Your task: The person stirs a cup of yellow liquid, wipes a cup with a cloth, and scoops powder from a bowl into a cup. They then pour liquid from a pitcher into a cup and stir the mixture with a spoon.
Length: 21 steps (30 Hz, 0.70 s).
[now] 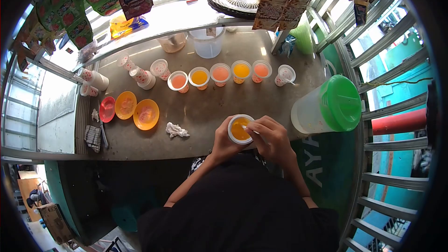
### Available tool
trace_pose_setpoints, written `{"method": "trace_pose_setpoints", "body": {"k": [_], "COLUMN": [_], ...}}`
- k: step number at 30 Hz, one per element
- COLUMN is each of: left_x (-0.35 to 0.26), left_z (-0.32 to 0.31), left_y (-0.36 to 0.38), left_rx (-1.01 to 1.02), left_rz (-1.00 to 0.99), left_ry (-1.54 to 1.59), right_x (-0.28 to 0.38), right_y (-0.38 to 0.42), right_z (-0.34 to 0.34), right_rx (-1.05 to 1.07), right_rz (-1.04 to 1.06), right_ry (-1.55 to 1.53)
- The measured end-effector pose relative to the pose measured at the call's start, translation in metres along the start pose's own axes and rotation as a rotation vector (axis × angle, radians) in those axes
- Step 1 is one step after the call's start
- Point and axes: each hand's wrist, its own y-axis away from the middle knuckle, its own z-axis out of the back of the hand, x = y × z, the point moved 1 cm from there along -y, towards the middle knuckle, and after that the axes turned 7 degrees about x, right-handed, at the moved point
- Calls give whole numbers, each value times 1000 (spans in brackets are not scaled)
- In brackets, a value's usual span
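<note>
Near the counter's front edge, my left hand is wrapped round a plastic cup of orange-yellow drink. My right hand pinches a white spoon, whose lower end is in that cup. Beyond my hands stands a row of several filled cups, pink and orange by turns. At the right end of the row is a cup with a white spoon leaning in it; its contents look pale.
A large container with a green lid stands at the right. Orange plates, a red plate, crumpled tissue and a checked cloth lie left. Cup stacks stand behind them. Sachets hang overhead.
</note>
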Motion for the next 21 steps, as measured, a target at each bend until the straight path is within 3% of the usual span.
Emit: {"method": "trace_pose_setpoints", "body": {"k": [21], "left_x": [-1], "left_z": [-1], "left_y": [-2], "left_rx": [-9], "left_rz": [11], "left_ry": [-31], "right_x": [1], "right_y": [1], "right_z": [5], "right_rx": [43], "right_rz": [-80], "right_ry": [29]}}
